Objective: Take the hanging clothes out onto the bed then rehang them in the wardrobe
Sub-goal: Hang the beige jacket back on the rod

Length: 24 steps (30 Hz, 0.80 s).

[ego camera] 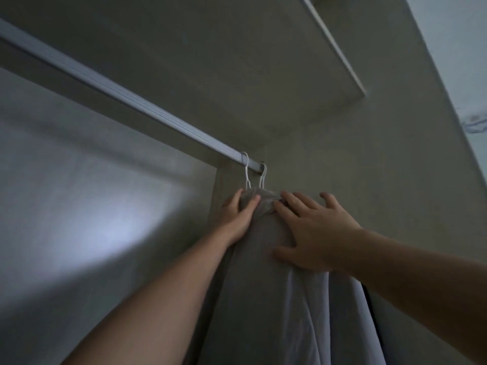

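**Both hands on grey garment at rail end**

Garment (263, 285) hangs in the wardrobe at the far right end of the rail (118, 96), close to the side wall (342, 159). It is matte grey cloth, soft, bunched into creases at the top and falling in long smooth folds below. A paler, whiter cloth (332, 317) shows at its lower right w/ a thin dark strip beside it.

Two hangers (246, 171) of thin white wire hook over the rail, side by side, necks running down into the bunched top.

L hand (238, 217) grips the garment's top left edge: thumb on the front, fingers round the far side, cloth pinched between.

R hand (313, 233) lies flat on the front, fingers spread wide, tips pressing into the creases near the neck, thumb out low on the cloth.

Rail is a straight, pale, ribbed metal bar running diagonally. A flat shelf (340, 48) w/ a light edge sits above.
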Tool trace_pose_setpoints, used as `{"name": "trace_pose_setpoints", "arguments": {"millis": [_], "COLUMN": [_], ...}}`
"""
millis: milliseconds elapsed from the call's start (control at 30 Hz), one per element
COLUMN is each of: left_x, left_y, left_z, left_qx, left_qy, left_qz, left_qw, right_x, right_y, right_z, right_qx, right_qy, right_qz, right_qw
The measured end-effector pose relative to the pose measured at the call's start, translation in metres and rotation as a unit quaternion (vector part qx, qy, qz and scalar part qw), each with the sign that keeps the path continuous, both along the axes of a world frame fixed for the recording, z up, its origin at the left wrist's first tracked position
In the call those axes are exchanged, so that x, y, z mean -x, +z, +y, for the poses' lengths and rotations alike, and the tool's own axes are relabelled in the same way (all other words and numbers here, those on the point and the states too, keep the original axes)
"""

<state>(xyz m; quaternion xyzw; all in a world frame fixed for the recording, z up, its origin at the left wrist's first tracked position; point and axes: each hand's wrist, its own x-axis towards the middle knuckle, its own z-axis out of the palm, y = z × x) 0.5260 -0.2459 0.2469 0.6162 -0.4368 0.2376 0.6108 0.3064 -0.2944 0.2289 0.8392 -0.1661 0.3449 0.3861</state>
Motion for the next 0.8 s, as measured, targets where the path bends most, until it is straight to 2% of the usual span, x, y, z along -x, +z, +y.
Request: {"name": "trace_pose_setpoints", "arguments": {"millis": [167, 433, 533, 667, 800], "left_x": [-0.003, -0.016, -0.014, 0.003, 0.039], "left_y": [-0.006, -0.018, -0.018, -0.023, -0.049], "left_z": [-0.050, -0.071, -0.071, -0.056, -0.036], "left_qx": [0.003, 0.060, 0.047, 0.014, 0.014], "left_qy": [0.045, 0.071, 0.082, 0.037, 0.006], "left_qz": [-0.027, -0.048, -0.040, 0.007, -0.010], "left_qw": [0.999, 0.995, 0.995, 0.999, 1.000], "right_x": [-0.002, -0.014, -0.015, 0.002, 0.045], "right_y": [-0.008, -0.017, -0.015, -0.016, -0.026], "right_z": [-0.035, -0.052, -0.050, -0.046, -0.044], "right_qx": [0.027, 0.103, 0.106, 0.085, 0.048], "right_qy": [-0.025, -0.036, -0.030, -0.017, -0.011], "right_qz": [-0.007, -0.027, -0.030, -0.014, -0.011], "right_qw": [0.999, 0.994, 0.994, 0.996, 0.999]}}
